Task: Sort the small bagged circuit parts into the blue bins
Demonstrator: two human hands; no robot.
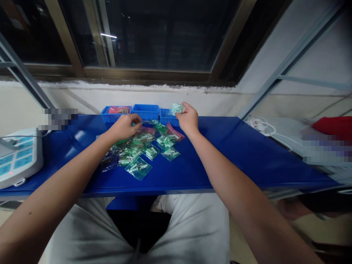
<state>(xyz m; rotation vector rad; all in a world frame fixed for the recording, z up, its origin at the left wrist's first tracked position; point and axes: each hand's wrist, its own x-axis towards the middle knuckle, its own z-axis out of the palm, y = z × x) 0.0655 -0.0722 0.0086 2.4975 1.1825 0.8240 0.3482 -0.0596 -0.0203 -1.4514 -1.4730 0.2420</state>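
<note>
Hands counted: two, left hand point(125, 126) and right hand point(188, 118). Blue bins point(145, 109): three. Held bag point(176, 109) in the right hand: at least one. Heaped plastic bags point(139, 168): more than five, overlap preventing an exact total. Blue table point(220, 157): one. Multi-socket unit point(24, 157): one.

Rt blue bin point(165, 120): partly hidden behind R hand point(189, 119) & green bag point(176, 109); bag contents too small to ID. L hand point(125, 128): fingertip contact w/ bag pile point(137, 146) unclear; pile's lower layers hidden. White socket unit point(24, 156) cut off, L edge. Red cloth point(334, 127) blurred, cut off, R edge.
</note>
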